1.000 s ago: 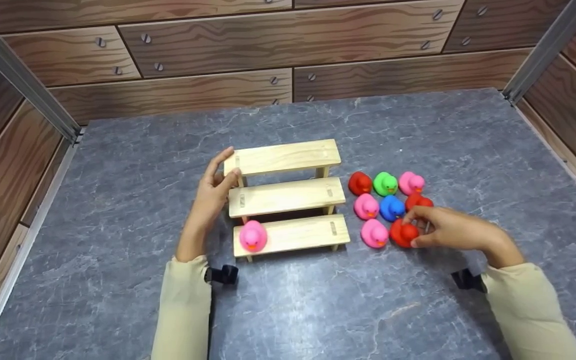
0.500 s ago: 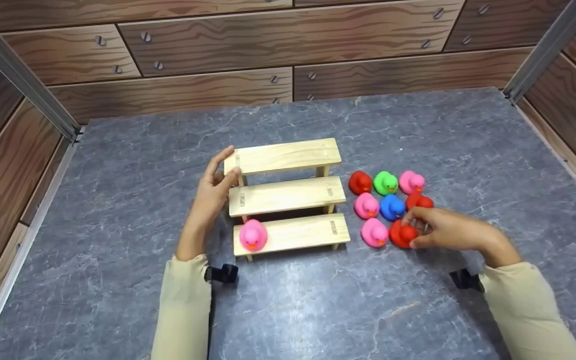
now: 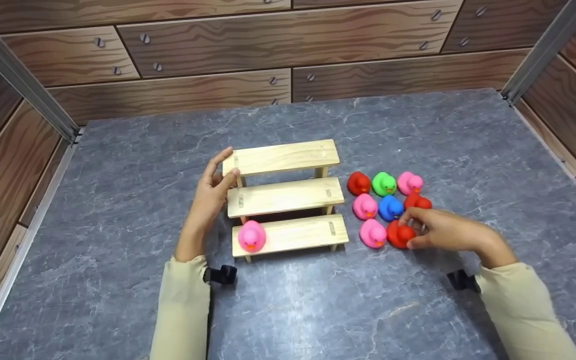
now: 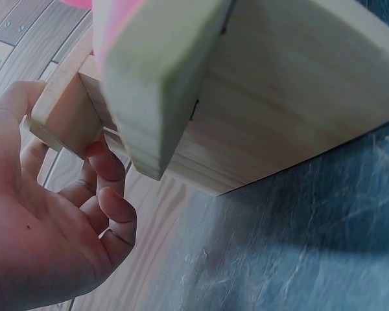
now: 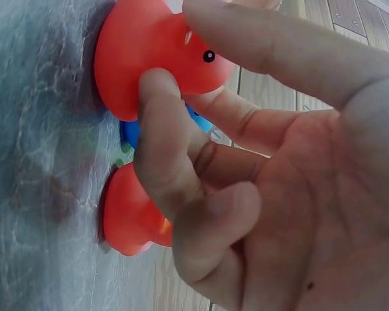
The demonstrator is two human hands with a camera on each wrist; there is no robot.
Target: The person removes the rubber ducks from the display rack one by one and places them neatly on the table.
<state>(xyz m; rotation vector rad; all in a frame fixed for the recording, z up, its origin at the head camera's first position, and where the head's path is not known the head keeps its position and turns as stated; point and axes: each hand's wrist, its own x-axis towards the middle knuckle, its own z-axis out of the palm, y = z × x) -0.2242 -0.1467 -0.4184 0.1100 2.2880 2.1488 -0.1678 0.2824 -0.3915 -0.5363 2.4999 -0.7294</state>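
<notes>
A three-step wooden stand (image 3: 285, 196) is in the middle of the head view, a pink rubber duck (image 3: 251, 236) on the left of its lowest step. My left hand (image 3: 213, 192) grips the left end of the top step; in the left wrist view the hand (image 4: 58, 214) has fingers curled beneath that board. At the front right of a group of ducks, my right hand (image 3: 440, 230) pinches a red rubber duck (image 3: 399, 235). In the right wrist view this red duck (image 5: 133, 61) sits on the grey surface between thumb and fingers.
Beside the held duck are a pink duck (image 3: 372, 233) and a blue duck (image 3: 391, 208). Farther back stand another red duck (image 3: 358, 183), a green duck (image 3: 383, 184) and more pink and red ones. Wood-patterned walls (image 3: 288, 40) bound the grey tabletop (image 3: 288, 310).
</notes>
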